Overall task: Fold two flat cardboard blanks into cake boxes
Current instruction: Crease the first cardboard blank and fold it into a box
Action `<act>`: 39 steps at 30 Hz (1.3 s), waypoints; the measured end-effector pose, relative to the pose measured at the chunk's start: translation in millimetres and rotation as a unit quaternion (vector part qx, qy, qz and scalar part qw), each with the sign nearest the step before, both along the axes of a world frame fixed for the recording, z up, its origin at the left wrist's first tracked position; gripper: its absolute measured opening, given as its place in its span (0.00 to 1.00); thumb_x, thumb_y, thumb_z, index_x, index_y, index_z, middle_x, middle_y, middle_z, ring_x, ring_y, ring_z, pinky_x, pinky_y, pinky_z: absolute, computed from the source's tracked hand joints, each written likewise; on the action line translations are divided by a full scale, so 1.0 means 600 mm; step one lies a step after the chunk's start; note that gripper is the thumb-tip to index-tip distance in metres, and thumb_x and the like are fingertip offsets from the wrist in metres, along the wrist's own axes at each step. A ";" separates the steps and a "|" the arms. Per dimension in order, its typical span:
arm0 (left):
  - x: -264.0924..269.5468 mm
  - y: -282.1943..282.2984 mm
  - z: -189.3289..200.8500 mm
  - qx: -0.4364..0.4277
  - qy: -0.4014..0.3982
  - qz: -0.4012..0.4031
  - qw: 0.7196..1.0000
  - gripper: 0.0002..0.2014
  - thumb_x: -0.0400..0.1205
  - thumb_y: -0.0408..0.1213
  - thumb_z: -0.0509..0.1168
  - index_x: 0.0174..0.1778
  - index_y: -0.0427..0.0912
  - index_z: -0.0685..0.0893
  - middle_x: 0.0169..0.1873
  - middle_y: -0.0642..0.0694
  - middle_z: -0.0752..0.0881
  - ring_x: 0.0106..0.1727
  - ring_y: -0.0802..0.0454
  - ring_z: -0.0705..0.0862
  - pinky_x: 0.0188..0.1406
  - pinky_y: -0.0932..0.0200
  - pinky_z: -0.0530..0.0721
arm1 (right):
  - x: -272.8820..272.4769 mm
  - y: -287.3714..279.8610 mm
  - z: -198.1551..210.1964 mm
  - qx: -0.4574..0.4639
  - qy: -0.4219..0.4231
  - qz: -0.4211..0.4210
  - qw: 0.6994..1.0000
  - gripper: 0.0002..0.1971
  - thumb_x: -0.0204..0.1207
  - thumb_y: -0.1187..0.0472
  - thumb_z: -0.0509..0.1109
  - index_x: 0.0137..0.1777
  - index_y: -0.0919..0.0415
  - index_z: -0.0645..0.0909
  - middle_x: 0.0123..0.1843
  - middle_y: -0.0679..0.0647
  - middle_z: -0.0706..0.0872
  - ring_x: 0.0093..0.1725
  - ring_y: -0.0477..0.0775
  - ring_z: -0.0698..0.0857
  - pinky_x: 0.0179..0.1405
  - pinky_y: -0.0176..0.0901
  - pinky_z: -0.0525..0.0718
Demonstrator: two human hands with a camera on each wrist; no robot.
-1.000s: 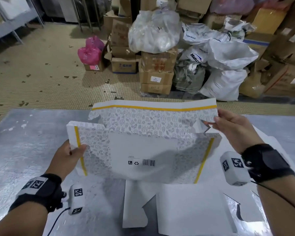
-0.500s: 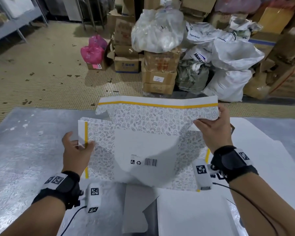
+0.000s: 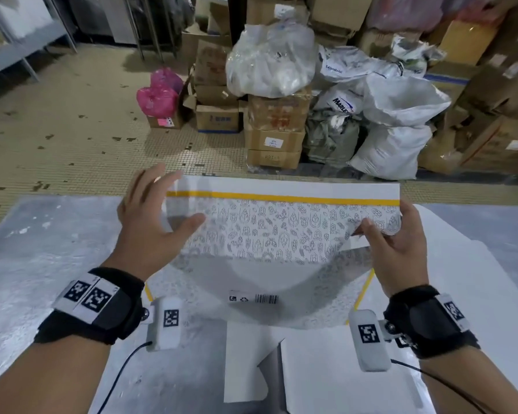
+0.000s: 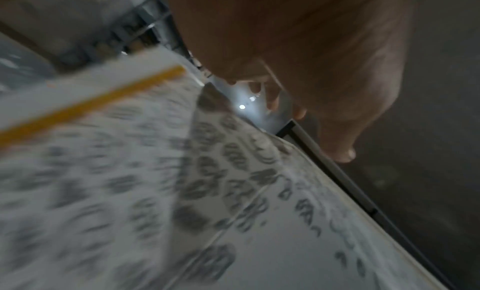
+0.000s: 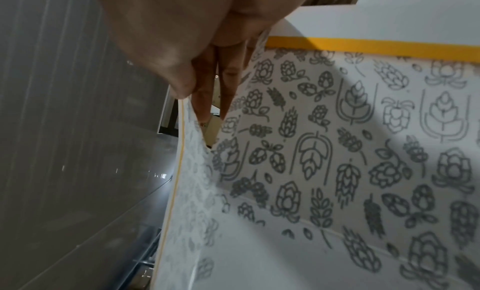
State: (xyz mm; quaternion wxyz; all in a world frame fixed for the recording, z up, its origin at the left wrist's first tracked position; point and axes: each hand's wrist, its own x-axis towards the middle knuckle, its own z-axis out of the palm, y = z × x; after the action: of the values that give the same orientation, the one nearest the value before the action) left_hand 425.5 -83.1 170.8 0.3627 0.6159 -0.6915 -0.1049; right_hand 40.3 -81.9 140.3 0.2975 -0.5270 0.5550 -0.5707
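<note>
On the metal table (image 3: 27,264), the right hand (image 3: 392,249) pinches the patterned box blank (image 3: 281,234) at its raised back wall's corner, probably steadying it, while the left hand (image 3: 150,222), fingers spread, reaches for the opposite corner

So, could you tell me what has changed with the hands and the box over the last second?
The left hand has let go of the left side flap and moved up to the far panel, fingers spread open at its left end. That panel of the patterned blank now stands straighter. The right hand still pinches the right corner; the plain blank stays flat on the table.
</note>
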 end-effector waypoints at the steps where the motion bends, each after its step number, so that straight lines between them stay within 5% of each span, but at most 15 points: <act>1: -0.007 0.000 0.014 -0.006 -0.028 -0.017 0.999 0.36 0.75 0.70 0.62 0.79 0.60 0.69 0.84 0.58 0.61 0.88 0.54 0.51 0.84 0.36 0.52 | 0.000 0.008 -0.004 -0.006 -0.001 0.001 1.000 0.31 0.80 0.57 0.73 0.81 0.59 0.66 0.76 0.67 0.75 0.56 0.56 0.90 0.59 0.54 0.88; 4: -0.045 0.003 0.050 0.012 -0.097 -0.103 0.990 0.33 0.79 0.68 0.61 0.80 0.62 0.69 0.81 0.62 0.66 0.87 0.61 0.50 0.83 0.45 0.41 | 0.003 0.035 -0.010 0.006 0.008 -0.020 1.000 0.38 0.74 0.44 0.77 0.81 0.50 0.67 0.78 0.61 0.75 0.75 0.69 0.77 0.64 0.62 0.86; 6: -0.079 0.005 0.065 0.044 -0.120 -0.151 0.980 0.29 0.82 0.64 0.63 0.79 0.65 0.69 0.78 0.64 0.70 0.84 0.65 0.55 0.82 0.52 0.38 | 0.007 0.052 -0.009 0.004 0.031 -0.043 0.999 0.39 0.72 0.38 0.76 0.81 0.47 0.67 0.76 0.59 0.78 0.75 0.68 0.77 0.68 0.65 0.83; 9: -0.133 0.012 0.073 0.087 -0.151 -0.206 0.963 0.27 0.83 0.61 0.63 0.79 0.66 0.69 0.74 0.61 0.77 0.78 0.59 0.69 0.81 0.51 0.49 | 0.011 0.073 -0.005 -0.017 0.082 -0.056 0.995 0.39 0.74 0.40 0.74 0.82 0.54 0.67 0.75 0.57 0.80 0.75 0.60 0.79 0.71 0.67 0.79; 14: -0.201 0.028 0.075 0.135 -0.163 -0.243 0.947 0.27 0.83 0.57 0.66 0.78 0.67 0.68 0.75 0.60 0.75 0.76 0.55 0.72 0.76 0.43 0.62 | 0.019 0.106 0.006 -0.047 0.098 -0.049 0.993 0.35 0.75 0.46 0.73 0.80 0.57 0.69 0.75 0.55 0.80 0.76 0.58 0.78 0.71 0.67 0.78; 17: -0.230 0.032 0.081 0.161 -0.081 -0.282 0.942 0.21 0.82 0.47 0.72 0.70 0.66 0.76 0.69 0.65 0.78 0.70 0.71 0.76 0.76 0.49 0.65 | 0.019 0.121 0.017 -0.065 0.095 -0.032 0.993 0.32 0.77 0.58 0.76 0.79 0.60 0.70 0.70 0.42 0.81 0.71 0.51 0.80 0.71 0.50 0.80; 19: -0.245 0.036 0.086 0.175 -0.053 -0.297 0.937 0.19 0.82 0.39 0.73 0.66 0.62 0.81 0.62 0.66 0.78 0.61 0.82 0.75 0.68 0.65 0.72 | 0.020 0.133 0.020 -0.083 0.097 -0.044 0.991 0.35 0.74 0.66 0.79 0.79 0.60 0.67 0.67 0.26 0.74 0.68 0.43 0.79 0.68 0.34 0.77; 21: -0.255 0.041 0.091 0.182 -0.065 -0.293 0.936 0.21 0.81 0.35 0.73 0.67 0.60 0.83 0.59 0.66 0.78 0.58 0.82 0.76 0.61 0.74 0.69 | 0.019 0.144 0.016 -0.107 0.135 -0.086 0.981 0.36 0.70 0.65 0.82 0.76 0.57 0.69 0.70 0.34 0.70 0.72 0.48 0.74 0.72 0.36 0.71; 23: -0.258 0.047 0.097 0.198 -0.086 -0.279 0.936 0.22 0.81 0.35 0.73 0.68 0.63 0.83 0.61 0.62 0.80 0.62 0.71 0.78 0.64 0.67 0.74 | 0.025 0.154 0.010 -0.111 0.231 -0.112 0.960 0.28 0.69 0.61 0.83 0.68 0.53 0.79 0.70 0.48 0.73 0.72 0.56 0.71 0.71 0.45 0.71; 26: -0.272 0.073 0.106 0.210 -0.087 -0.255 0.940 0.24 0.81 0.35 0.74 0.69 0.65 0.82 0.63 0.62 0.80 0.66 0.62 0.79 0.67 0.60 0.75 | 0.032 0.177 0.001 -0.084 0.312 -0.059 0.945 0.06 0.76 0.48 0.74 0.50 0.45 0.87 0.54 0.40 0.85 0.59 0.51 0.81 0.61 0.49 0.69; 30: -0.287 0.116 0.109 0.179 -0.089 -0.243 0.949 0.22 0.81 0.41 0.74 0.68 0.67 0.82 0.58 0.65 0.82 0.62 0.70 0.78 0.63 0.69 0.72 | 0.041 0.204 -0.009 -0.060 0.282 0.022 0.957 0.18 0.77 0.34 0.66 0.46 0.46 0.89 0.46 0.37 0.90 0.54 0.40 0.85 0.69 0.52 0.66; 34: -0.295 0.147 0.100 0.143 -0.092 -0.220 0.961 0.11 0.83 0.42 0.71 0.58 0.63 0.87 0.47 0.60 0.80 0.52 0.64 0.79 0.51 0.69 0.72 | 0.046 0.215 -0.006 -0.067 0.284 0.077 0.953 0.13 0.77 0.39 0.73 0.42 0.46 0.90 0.42 0.36 0.90 0.51 0.37 0.85 0.76 0.53 0.59; 39: -0.298 0.171 0.097 0.117 -0.063 -0.217 0.967 0.06 0.82 0.39 0.72 0.49 0.56 0.90 0.51 0.61 0.85 0.56 0.65 0.81 0.57 0.72 0.72 | 0.049 0.232 0.001 -0.089 0.272 0.094 0.954 0.09 0.78 0.44 0.74 0.41 0.45 0.90 0.40 0.38 0.91 0.48 0.40 0.86 0.77 0.50 0.57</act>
State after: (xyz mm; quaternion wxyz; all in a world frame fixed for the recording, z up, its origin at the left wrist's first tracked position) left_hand 246.6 19.3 229.3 0.2126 0.4945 -0.8129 -0.2222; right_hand 69.9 57.2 141.0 0.1395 -0.7360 0.5104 -0.4223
